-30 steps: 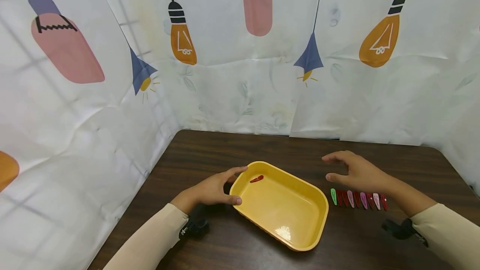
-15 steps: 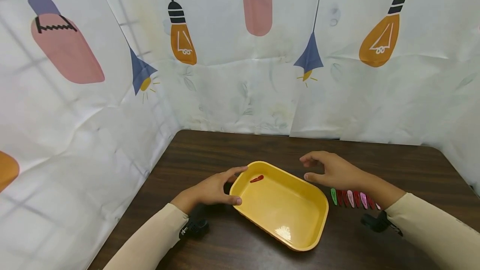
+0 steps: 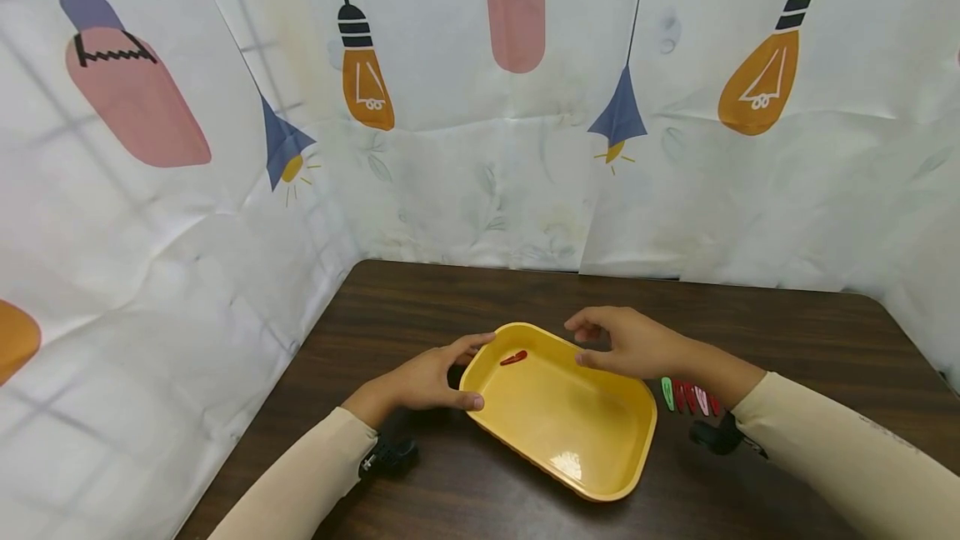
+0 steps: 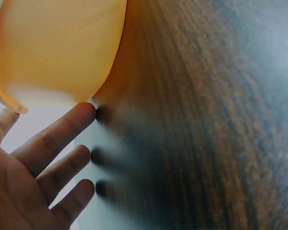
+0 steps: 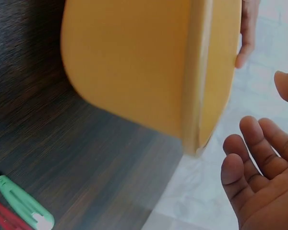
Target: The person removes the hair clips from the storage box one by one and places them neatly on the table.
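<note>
A yellow plastic tray [image 3: 562, 419] lies at a slant on the table, with one red hair clip [image 3: 513, 357] in its far left corner. My left hand [image 3: 429, 377] spreads thumb and fingers across the tray's left end; in the left wrist view its index fingertip [image 4: 86, 109] meets the tray wall. Over the tray's far right rim hovers my right hand [image 3: 630, 342], fingers loosely bent, nothing between them in the right wrist view. A row of hair clips, with a green hair clip [image 3: 667, 393] at its left end, is partly hidden by my right forearm.
The dark wood table [image 3: 450, 290] ends at a patterned white sheet [image 3: 480, 182] behind and to the left. Red hair clips [image 5: 7, 215] and a pink hair clip [image 3: 701, 400] continue the row. Each wrist wears a small black camera [image 3: 716, 433].
My right hand has moved left from above the hair clip row to over the tray's rim, its forearm now covering more clips. My left hand and the tray stay in place.
</note>
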Demonstrator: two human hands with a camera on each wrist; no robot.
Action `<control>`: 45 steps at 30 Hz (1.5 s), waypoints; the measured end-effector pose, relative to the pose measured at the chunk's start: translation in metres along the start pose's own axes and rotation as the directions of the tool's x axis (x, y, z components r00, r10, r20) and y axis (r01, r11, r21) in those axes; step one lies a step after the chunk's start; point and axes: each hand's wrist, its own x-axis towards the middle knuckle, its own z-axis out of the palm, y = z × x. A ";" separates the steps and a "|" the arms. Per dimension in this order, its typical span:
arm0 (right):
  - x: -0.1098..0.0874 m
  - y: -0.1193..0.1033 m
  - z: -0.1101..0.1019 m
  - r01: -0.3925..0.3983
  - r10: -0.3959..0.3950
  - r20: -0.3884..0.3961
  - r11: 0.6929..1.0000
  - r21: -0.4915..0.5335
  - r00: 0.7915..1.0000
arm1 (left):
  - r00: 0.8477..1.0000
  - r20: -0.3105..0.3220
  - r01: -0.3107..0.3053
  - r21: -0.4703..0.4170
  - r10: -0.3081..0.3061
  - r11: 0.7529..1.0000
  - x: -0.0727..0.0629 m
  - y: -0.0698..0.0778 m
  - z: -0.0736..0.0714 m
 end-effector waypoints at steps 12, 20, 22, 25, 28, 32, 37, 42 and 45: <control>0.023 -0.018 0.012 0.040 -0.043 0.065 0.998 0.048 0.997 | 1.000 0.003 0.020 -0.006 -0.020 1.000 -0.001 0.001 0.000; 0.035 -0.027 0.023 0.037 -0.041 0.115 0.999 0.034 0.993 | 1.000 0.010 0.020 -0.010 -0.020 1.000 -0.001 0.000 0.001; 0.037 -0.028 0.024 0.039 -0.043 0.123 0.999 0.034 0.991 | 1.000 0.012 0.023 -0.006 -0.023 1.000 -0.001 0.000 0.001; 0.039 -0.030 0.025 0.044 -0.048 0.132 0.998 0.036 0.990 | 1.000 0.013 0.027 -0.004 -0.027 1.000 -0.001 0.000 0.000; 0.041 -0.031 0.025 0.051 -0.055 0.132 0.998 0.030 0.990 | 0.999 0.016 0.028 -0.012 -0.028 1.000 -0.001 0.000 -0.001; 0.045 -0.035 0.023 0.058 -0.060 0.129 0.998 0.020 0.990 | 1.000 0.015 0.028 -0.018 -0.027 0.999 -0.002 0.001 -0.002; 0.052 -0.040 0.024 0.053 -0.054 0.130 0.999 0.013 0.990 | 0.999 0.015 0.029 -0.013 -0.029 0.999 -0.002 0.000 -0.002; 0.058 -0.040 0.034 0.030 -0.030 0.160 1.000 0.006 0.987 | 0.999 0.026 0.027 -0.016 -0.026 1.000 0.000 0.000 -0.001; 0.061 -0.039 0.040 0.013 -0.015 0.172 1.000 0.010 0.985 | 0.999 0.029 0.027 -0.018 -0.026 0.999 0.000 0.001 -0.001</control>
